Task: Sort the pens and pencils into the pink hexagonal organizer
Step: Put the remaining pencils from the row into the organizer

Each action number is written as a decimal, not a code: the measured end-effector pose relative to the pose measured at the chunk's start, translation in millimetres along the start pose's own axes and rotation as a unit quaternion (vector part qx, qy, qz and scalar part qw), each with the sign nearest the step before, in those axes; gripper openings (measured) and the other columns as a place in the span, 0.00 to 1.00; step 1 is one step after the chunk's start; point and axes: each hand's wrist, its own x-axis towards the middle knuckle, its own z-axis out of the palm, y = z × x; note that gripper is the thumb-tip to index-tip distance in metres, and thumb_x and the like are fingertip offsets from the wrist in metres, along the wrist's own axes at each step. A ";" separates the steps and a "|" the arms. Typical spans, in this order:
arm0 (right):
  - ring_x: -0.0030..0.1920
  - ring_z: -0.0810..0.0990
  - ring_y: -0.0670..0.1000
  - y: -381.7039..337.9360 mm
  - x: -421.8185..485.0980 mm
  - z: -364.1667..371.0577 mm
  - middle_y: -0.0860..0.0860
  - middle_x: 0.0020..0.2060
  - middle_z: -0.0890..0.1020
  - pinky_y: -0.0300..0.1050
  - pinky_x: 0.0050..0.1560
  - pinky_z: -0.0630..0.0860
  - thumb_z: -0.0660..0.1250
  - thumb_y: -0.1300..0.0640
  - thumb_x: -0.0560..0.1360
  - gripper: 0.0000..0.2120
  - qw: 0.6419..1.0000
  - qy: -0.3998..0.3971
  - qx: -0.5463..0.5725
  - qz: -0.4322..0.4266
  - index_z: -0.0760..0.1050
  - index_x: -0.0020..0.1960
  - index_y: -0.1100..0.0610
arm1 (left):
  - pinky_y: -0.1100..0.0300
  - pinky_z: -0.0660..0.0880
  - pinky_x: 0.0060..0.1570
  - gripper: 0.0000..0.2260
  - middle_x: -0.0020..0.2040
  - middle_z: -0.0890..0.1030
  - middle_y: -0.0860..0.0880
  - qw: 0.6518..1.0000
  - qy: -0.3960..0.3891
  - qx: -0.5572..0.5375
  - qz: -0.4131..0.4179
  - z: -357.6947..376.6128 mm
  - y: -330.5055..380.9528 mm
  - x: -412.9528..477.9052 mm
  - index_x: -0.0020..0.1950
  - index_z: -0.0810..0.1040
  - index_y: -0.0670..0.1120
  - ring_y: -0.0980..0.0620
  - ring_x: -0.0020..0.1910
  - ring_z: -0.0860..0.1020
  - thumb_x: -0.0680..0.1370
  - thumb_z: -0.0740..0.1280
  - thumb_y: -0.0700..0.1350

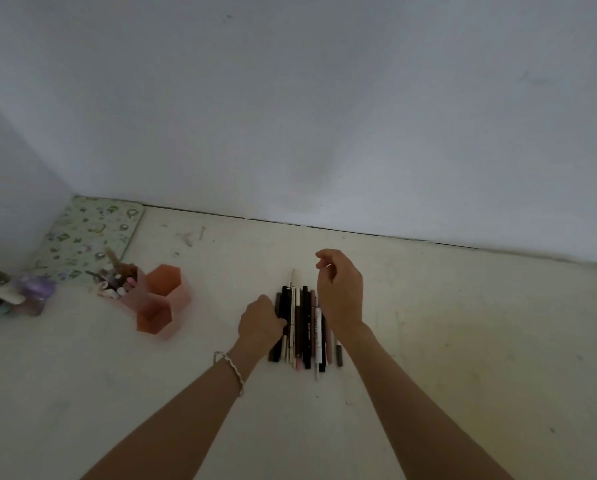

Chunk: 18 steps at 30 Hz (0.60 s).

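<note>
Row of pens and pencils (302, 327) lay mid table (463, 341), side by side, long axis pointing away from the person, ends roughly aligned; we judged they were laid flat like that so each could be told apart and picked singly. Left hand (260, 322) sat at the row's left edge, fingers curled onto the leftmost dark pens (280, 306); we read that as a grip, likely to lift them out first since the edge ones come free without disturbing the rest. Right hand (340, 289) hovered over the right side of the row, fingers loosely curled, thumb and index close together; we could not tell if it pinched anything or was empty. Pink hexagonal organizer (165, 303) stood upright well apart to the left of the row; its far-left cell already held several sticks, the two nearer cells looked empty to us, so we judged sorting was barely begun. Bracelet (233, 370) on the left wrist. Patterned board (92, 237) lay flat in the corner behind the organizer; blurred purple holder (33, 294) with bits in it stood at far left. Nothing lay between row and organizer, so we saw no obstruction, only the reach leftward
</note>
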 end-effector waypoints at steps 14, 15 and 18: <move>0.48 0.80 0.47 2.0 8.4 31.2 0.48 0.50 0.82 0.42 0.51 0.78 0.58 0.63 0.79 0.12 0.992 -0.092 -0.083 -0.033 0.78 0.56 0.57 | 0.67 0.71 0.32 0.09 0.44 0.81 0.49 0.964 0.151 -0.220 0.014 -42.8 -6.7 12.4 0.53 0.72 0.47 0.56 0.36 0.79 0.75 0.69 0.42; 0.49 0.79 0.49 4.2 8.8 37.0 0.50 0.50 0.81 0.43 0.51 0.77 0.59 0.62 0.78 0.11 0.980 -0.129 -0.142 -0.045 0.79 0.55 0.58 | 0.67 0.72 0.32 0.11 0.45 0.81 0.48 0.952 0.174 -0.250 0.030 -52.4 -6.6 12.1 0.57 0.72 0.47 0.56 0.36 0.79 0.76 0.69 0.41; 0.49 0.75 0.52 8.1 4.9 59.8 0.53 0.47 0.79 0.44 0.49 0.70 0.58 0.59 0.78 0.10 0.921 -0.188 -0.324 -0.106 0.78 0.47 0.59 | 0.63 0.78 0.38 0.25 0.43 0.79 0.51 0.933 0.204 -0.285 0.079 -68.9 -4.4 7.6 0.71 0.65 0.51 0.56 0.39 0.80 0.77 0.68 0.39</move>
